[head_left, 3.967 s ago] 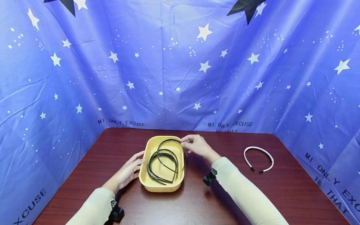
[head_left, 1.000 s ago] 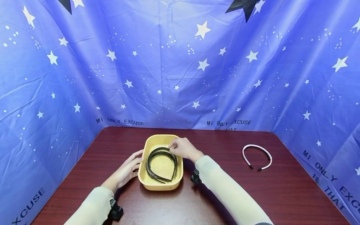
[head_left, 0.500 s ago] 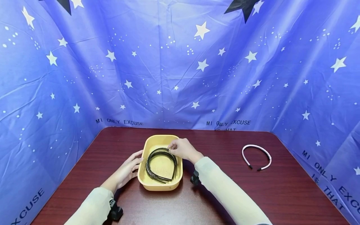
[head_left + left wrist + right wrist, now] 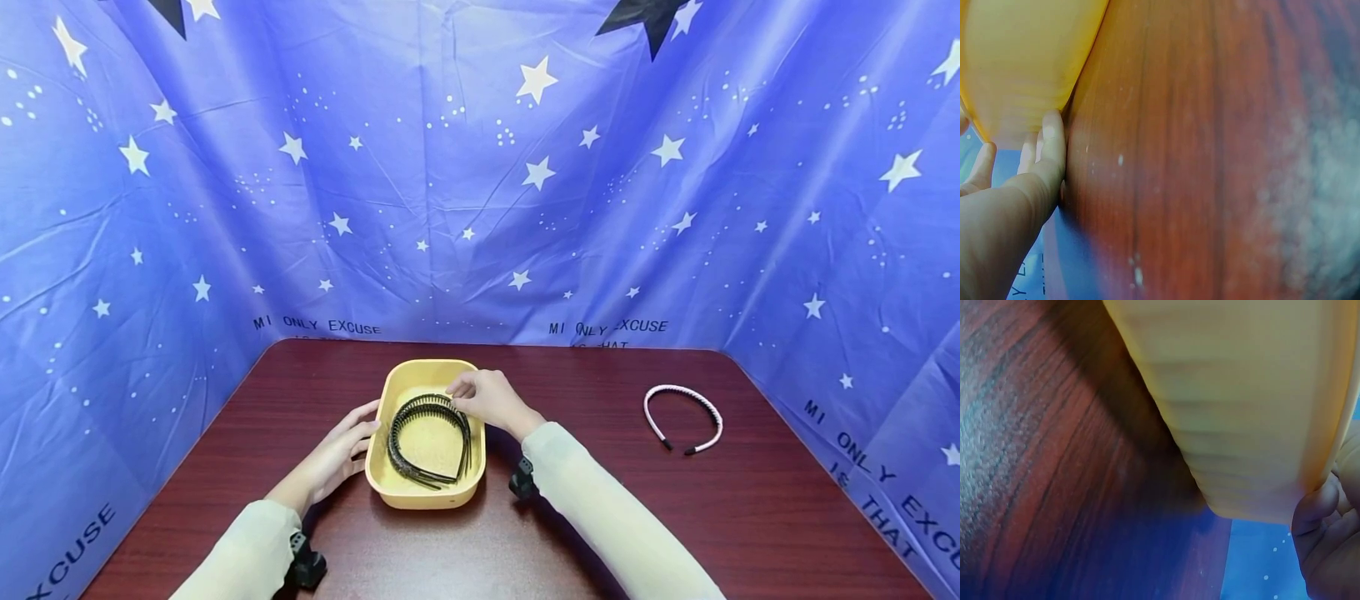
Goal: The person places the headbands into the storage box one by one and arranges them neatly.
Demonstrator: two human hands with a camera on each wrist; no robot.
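The left hand (image 4: 339, 454) lies against the left wall of the yellow tray (image 4: 400, 497), its fingers (image 4: 1052, 140) straight and pressed flat to the tray's outer side where it meets the wooden table (image 4: 750, 517); it grips nothing. The right hand (image 4: 487, 398) reaches over the tray's far right rim with its fingers bent, the fingertips (image 4: 455, 388) pinched on the top of the curve of a black toothed headband (image 4: 431, 406). That headband lies inside the tray, just under those fingertips, stacked with other black headbands (image 4: 408, 467) whose ends point toward the near wall. From the right wrist view only the tray's yellow wall (image 4: 1241, 412) and part of the right hand at the rim show, so the pinch itself is hidden there. Well apart from the right hand's fingers, off to their right on the table, lies a pink-and-white headband (image 4: 684, 417) with its open ends turned toward the person. A blue cloth with white stars (image 4: 480, 183) stands beyond both hands.
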